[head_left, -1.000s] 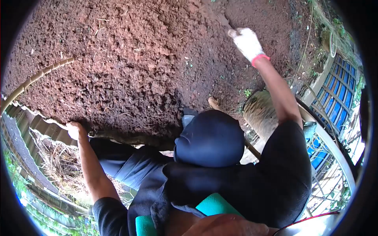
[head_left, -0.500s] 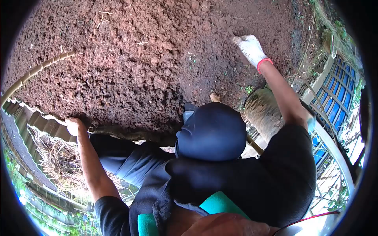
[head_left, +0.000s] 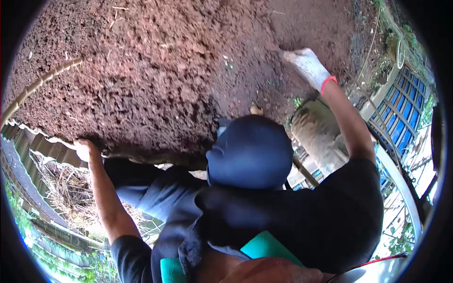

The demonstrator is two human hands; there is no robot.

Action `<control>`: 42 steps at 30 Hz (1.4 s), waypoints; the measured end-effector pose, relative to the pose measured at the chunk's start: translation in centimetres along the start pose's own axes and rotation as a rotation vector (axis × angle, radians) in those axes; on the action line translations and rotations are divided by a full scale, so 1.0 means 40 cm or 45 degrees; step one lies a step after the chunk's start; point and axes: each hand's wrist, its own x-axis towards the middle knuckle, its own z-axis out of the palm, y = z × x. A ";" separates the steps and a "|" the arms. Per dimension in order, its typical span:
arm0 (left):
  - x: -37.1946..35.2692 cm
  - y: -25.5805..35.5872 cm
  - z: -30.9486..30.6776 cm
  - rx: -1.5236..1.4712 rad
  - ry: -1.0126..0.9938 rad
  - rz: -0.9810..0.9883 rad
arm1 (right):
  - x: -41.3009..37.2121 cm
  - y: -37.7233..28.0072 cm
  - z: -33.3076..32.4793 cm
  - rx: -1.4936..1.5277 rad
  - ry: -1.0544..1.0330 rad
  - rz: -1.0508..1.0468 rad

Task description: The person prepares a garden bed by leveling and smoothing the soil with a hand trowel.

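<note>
My left hand (head_left: 85,150) is closed over the rim of a corrugated sheet (head_left: 55,150) that borders the soil bed, and its fingertips are partly hidden there. Out on the right, my right hand (head_left: 307,65) wears a white, soil-stained glove with a red cuff. Its fingers reach down to the reddish-brown soil (head_left: 155,89) and are smeared by motion, so their grip cannot be made out. The soil by this hand looks smoother, while clods cover the left part of the bed.
A curved bamboo stick (head_left: 45,85) rises at the left edge. Dry straw (head_left: 71,188) lies below the sheet. A large mottled, rounded object (head_left: 314,129) stands beneath my right forearm. Blue slatted panels (head_left: 401,111) are at the right. A dark cap (head_left: 252,153) fills the lower middle.
My right hand has shifted slightly right and down, with its glove stretched lower toward the wrist. My left hand stays on the sheet's rim. The whole view has tilted a little.
</note>
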 end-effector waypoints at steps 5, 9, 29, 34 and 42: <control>-0.002 0.028 0.013 -0.061 0.082 0.016 | -0.097 0.008 -0.041 -0.631 0.293 -0.559; 0.003 0.025 -0.009 -0.046 0.103 0.028 | -0.164 0.022 -0.158 -0.547 0.251 -0.870; -0.076 -0.044 0.127 -0.225 0.441 0.156 | -0.146 0.014 -0.082 -0.428 0.463 -0.597; -0.187 -0.004 0.114 0.876 0.854 0.477 | -0.207 0.050 -0.178 -0.198 0.061 0.023; -0.127 -0.058 0.171 0.062 0.427 0.222 | 0.126 0.217 0.067 -0.285 0.600 -0.439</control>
